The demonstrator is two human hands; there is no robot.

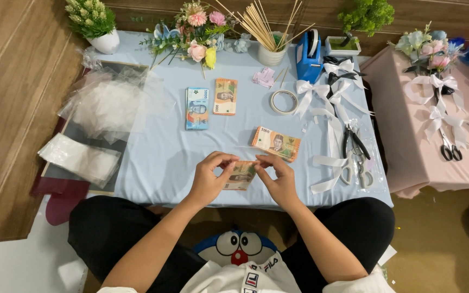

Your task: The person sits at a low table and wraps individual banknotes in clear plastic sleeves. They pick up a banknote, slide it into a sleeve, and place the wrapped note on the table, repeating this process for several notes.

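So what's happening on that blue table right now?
A seated person holds one banknote between both hands, left hand and right hand, just above the near edge of the light blue table. A brownish stack of notes lies just beyond. Farther back lie a blue stack, an orange stack and a tape roll.

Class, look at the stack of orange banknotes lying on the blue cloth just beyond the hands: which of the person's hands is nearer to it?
Right. The right hand sits just below the orange stack, while the left hand lies farther away, down and to its left.
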